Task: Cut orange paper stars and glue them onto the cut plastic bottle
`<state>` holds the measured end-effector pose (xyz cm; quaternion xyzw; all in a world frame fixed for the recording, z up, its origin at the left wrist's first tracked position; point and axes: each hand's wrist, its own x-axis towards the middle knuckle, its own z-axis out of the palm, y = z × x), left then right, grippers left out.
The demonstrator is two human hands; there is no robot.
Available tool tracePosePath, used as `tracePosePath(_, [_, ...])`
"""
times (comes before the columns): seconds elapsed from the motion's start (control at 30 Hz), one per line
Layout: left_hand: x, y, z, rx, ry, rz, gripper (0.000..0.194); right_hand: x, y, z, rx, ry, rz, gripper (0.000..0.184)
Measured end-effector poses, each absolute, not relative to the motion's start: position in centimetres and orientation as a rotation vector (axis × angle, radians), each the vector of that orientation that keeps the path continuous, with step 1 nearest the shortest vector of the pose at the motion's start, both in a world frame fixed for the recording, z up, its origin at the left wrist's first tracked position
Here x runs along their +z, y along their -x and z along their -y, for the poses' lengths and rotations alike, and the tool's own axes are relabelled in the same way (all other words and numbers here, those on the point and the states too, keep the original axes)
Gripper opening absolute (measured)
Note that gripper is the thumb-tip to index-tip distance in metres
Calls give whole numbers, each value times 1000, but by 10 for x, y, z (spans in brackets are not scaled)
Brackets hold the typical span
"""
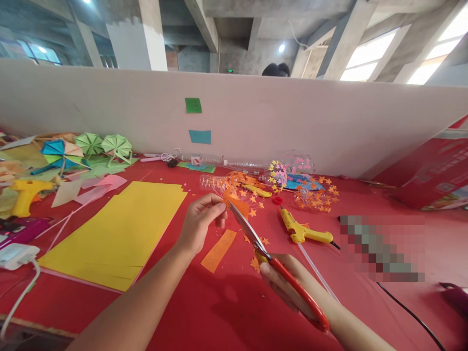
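Between the thumb and fingers of my left hand (201,219) is a small piece of orange paper (239,207), raised above the red table. My right hand (285,280) grips a pair of scissors (252,234) with red handles, its blades pointing up and left to the paper at my left fingertips. The exact cut is too small to make out. Below, an orange paper strip (218,251) lies flat on the table. Several orange paper stars (255,263) are scattered near the scissors and farther back.
A stack of yellow paper (120,229) lies at left, with folded paper umbrellas (62,155) behind. A yellow glue gun (303,229) rests at right, near star-covered clear plastic (316,200). Another yellow glue gun (27,195) is far left. A white partition (146,112) closes the back.
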<state>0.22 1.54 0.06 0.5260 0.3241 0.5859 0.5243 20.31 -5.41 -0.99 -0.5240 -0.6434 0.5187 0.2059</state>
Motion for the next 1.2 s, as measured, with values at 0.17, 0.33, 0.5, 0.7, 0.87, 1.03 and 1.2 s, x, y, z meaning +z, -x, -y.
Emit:
tracePosePath(0.17, [-1,-1,-16,1428,-1286,-758,15,-9,-204,53,1449,1441,1815,54])
tracePosePath(0.33, [-1,0,-17,1447,-1300,-771,15,-8,-205,54,1440,1427,1860,54])
tracePosePath(0.5, [-1,0,-17,1455,-1308,-748,15,-10,-205,54,1430,1449,1856,55])
tracePosePath(0.7, [0,1,-18,1456,-1308,-725,14,-9,-205,54,1459,1461,1836,56])
tracePosePath(0.87, [0,1,-18,1456,-1300,-716,14,-11,-205,53,1448,1453,1817,57])
tracePosePath(1.03, [-2,2,-17,1464,-1349,-726,17,-10,-204,56,1411,1373,1860,57])
tracePosePath(1.2, [-6,1,-15,1457,-1437,-756,19,-9,-205,58,1392,1304,1916,57])
